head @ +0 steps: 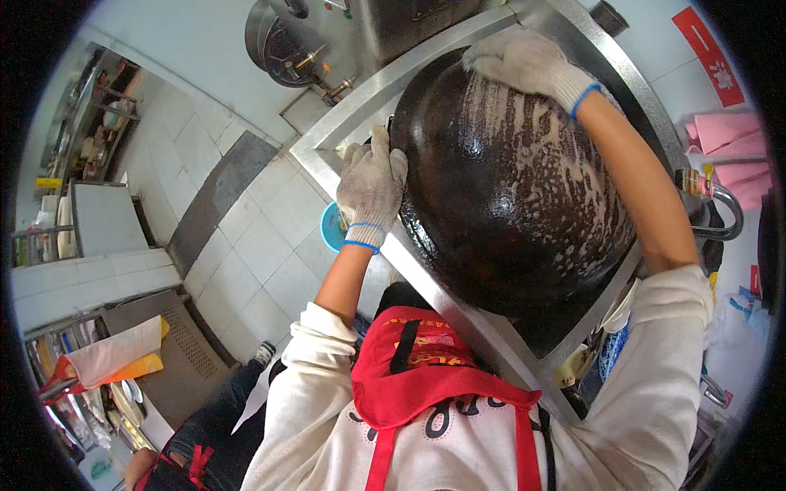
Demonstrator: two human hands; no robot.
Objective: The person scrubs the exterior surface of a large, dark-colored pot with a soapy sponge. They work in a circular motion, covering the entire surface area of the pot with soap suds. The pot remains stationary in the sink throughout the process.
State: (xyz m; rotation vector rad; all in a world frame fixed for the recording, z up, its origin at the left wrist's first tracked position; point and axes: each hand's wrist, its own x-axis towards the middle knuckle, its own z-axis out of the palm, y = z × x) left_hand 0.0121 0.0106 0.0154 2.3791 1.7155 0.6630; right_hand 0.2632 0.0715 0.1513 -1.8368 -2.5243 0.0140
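Note:
A big dark wok [491,178], its surface wet and streaked with pale suds on the right side, lies in a square stainless-steel sink or basin [442,288]. My right hand [522,61], in a whitish knit glove with a blue cuff, presses on the wok near its top edge; a pale, bristly or frayed bit shows at the fingertips, and whether the hand holds something is unclear. My left hand [371,178], in a matching soiled glove, rests at the wok's left rim, its thumb side against it; part of the grip is hidden.
A curved metal faucet [727,212] stands at the right, near pink cloths [731,138]. A light-blue basin [332,227] sits below the sink's left edge. Brass valves [310,58] are at the top. Another person's dark-clothed leg [233,393] and shelves with kitchen items [92,405] are at lower left.

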